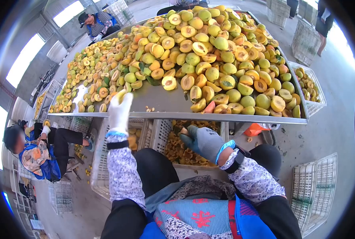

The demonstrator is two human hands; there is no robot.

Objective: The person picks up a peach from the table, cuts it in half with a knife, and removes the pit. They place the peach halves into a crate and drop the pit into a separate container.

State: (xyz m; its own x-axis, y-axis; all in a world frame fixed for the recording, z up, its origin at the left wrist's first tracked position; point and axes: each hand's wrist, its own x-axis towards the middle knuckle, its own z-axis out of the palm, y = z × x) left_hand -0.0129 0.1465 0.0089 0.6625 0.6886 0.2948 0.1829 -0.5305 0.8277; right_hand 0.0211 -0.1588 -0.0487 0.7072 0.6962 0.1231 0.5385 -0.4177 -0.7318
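Observation:
My left hand [120, 109], in a white glove with yellow-stained fingertips, reaches over the near edge of the metal table [167, 99]. Its fingers are stretched toward the heaped yellow-green apricots [157, 50], many cut in half with brown centres showing. Right at the fingertips lies a green-yellow apricot [130, 77]. Below the table edge, my right hand [206, 141], in a grey-blue glove, is closed above a crate of flattened apricot halves [181, 151]. I cannot tell what its curled fingers hold. A few small pits [149, 108] lie on the metal.
Under the table, another white crate [99, 171] stands left of my knees. A filled crate [311, 83] is at the table's right end, and stacked crates [315, 191] are on the right floor. One person [38, 153] sits at left; another [97, 26] is beyond the table.

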